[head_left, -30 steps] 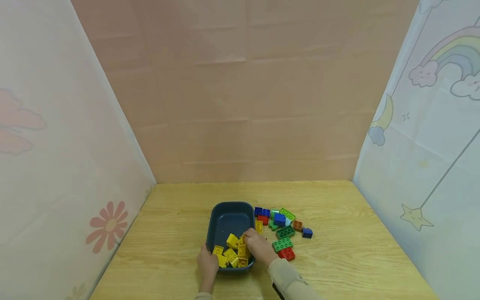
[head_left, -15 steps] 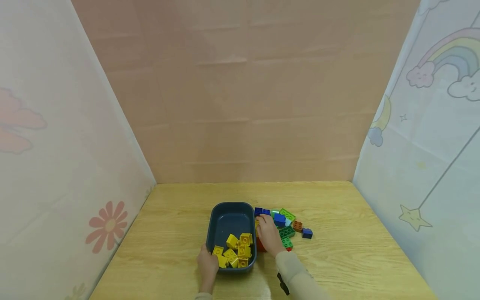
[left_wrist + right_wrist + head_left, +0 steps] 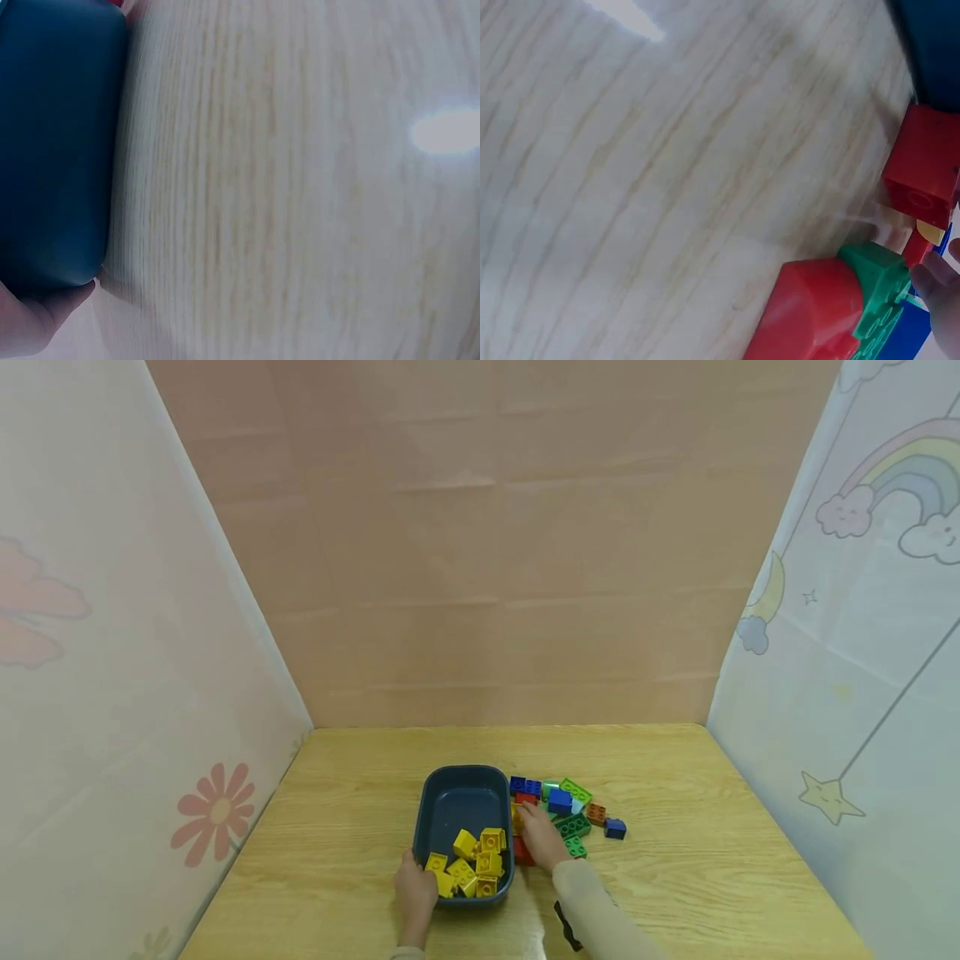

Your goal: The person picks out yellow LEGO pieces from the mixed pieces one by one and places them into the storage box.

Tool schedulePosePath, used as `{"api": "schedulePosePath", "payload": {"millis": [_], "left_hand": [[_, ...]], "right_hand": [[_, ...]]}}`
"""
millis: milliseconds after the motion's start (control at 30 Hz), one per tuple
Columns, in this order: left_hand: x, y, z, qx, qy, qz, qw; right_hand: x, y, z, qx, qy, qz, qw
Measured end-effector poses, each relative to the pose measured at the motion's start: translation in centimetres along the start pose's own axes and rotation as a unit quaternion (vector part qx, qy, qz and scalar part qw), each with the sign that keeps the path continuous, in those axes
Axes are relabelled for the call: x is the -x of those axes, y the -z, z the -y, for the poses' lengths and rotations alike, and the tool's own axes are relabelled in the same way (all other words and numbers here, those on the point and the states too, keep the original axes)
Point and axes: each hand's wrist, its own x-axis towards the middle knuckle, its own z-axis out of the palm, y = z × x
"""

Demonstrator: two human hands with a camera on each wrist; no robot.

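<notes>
My left hand holds the near left corner of a dark blue plastic tub; its thumb lies over the rim. In the left wrist view, fingertips touch the tub's underside edge. Inside the tub, several yellow toy building bricks lie heaped at the near end. Just right of the tub, my right hand has its fingers at a yellow brick on the table. Whether they pinch it is hidden. A red brick sits against the tub beside that hand.
Loose bricks spread over the table to the right: dark blue ones, a green one, a brown one and a blue one farthest right. A pinkish-brown sheet hangs behind the table.
My right hand has left the bricks inside the tub, crossed its right rim to the loose bricks, then drawn slightly nearer. A yellow brick it touched now lies in the tub. The left hand stays put.
</notes>
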Motion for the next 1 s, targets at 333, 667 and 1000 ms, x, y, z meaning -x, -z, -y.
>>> {"api": "schedulePosePath", "payload": {"millis": [333,667,1000], "left_hand": [[0.20,0.26,-0.16,0.003,-0.016,-0.006,0.9998],[0.27,0.20,-0.22,-0.002,0.000,-0.002,1.0000],[0.04,0.24,-0.20,0.005,0.003,0.003,1.0000]], "right_hand": [[-0.61,-0.45,0.29,0.027,-0.025,0.081,0.9960],[-0.70,-0.44,-0.17,-0.006,-0.089,0.037,0.9953],[-0.53,-0.25,-0.37,-0.028,-0.080,0.021,0.9962]]}}
